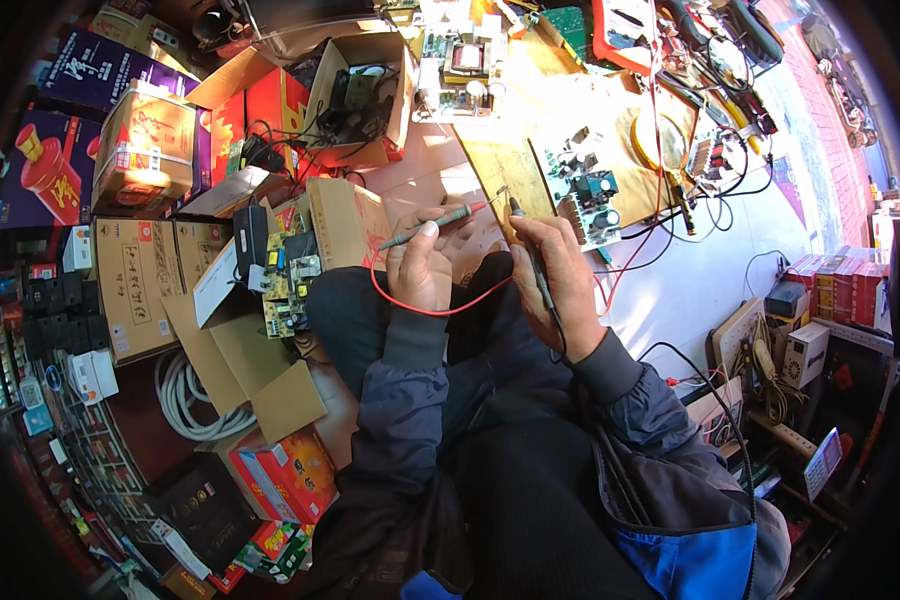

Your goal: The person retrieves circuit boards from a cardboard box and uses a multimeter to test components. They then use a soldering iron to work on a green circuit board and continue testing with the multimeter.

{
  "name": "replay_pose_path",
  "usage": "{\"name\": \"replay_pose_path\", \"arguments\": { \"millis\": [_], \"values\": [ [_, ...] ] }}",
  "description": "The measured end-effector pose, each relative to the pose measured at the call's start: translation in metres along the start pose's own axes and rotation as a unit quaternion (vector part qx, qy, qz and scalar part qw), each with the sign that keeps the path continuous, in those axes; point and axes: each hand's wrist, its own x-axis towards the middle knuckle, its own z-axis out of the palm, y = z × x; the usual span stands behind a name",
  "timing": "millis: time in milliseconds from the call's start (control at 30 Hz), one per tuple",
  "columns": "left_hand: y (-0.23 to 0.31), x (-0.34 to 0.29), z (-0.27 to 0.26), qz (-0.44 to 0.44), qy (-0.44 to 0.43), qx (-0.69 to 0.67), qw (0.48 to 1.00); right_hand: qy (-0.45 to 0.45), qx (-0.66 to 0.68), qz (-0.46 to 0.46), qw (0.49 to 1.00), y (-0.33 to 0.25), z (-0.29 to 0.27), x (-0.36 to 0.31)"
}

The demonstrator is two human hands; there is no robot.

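Your left hand [419, 268] grips a slim red-tipped test probe [440, 221]; your right hand [560, 275] pinches a thin black probe [530, 250]. Both tips aim at 12 o'clock. The green circuit board [582, 195] lies at 1 o'clock, near your right hand.

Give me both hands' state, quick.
Left hand: closed on the red probe.
Right hand: closed on the black probe, tip near the circuit board.
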Motion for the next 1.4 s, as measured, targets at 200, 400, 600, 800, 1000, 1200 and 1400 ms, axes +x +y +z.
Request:
{"name": "replay_pose_path", "arguments": {
  "millis": [200,400,600,800,1000,1200,1400],
  "values": [
    [0.0010,0.0002,0.0012,0.000,0.005,0.005,1.000,-0.001,-0.010,0.000,1.000,0.0012,0.0005,0.0002],
    [0.0020,-0.0004,0.0025,0.010,0.002,0.018,1.000,-0.004,-0.013,-0.017,1.000,0.0002,-0.0015,0.0009],
    [0.0027,-0.0018,0.0017,0.008,0.000,0.024,1.000,-0.002,-0.013,-0.012,1.000,-0.0004,-0.0006,0.0008],
    [0.0009,-0.0011,0.0020,0.010,0.007,0.011,1.000,-0.006,-0.021,-0.014,1.000,0.0020,-0.0002,-0.0003],
    [0.0019,-0.0016,0.0015,0.007,0.007,0.019,1.000,-0.027,-0.024,-0.016,0.999,0.0024,0.0005,-0.0020],
    [0.0014,-0.0027,0.0020,0.011,0.002,0.004,1.000,-0.049,-0.037,-0.017,0.998,0.0007,-0.0014,-0.0024],
    [0.0000,-0.0042,0.0008,0.011,0.005,-0.002,1.000,-0.049,-0.049,-0.017,0.997,-0.0015,-0.0016,-0.0015]
  ]
}}
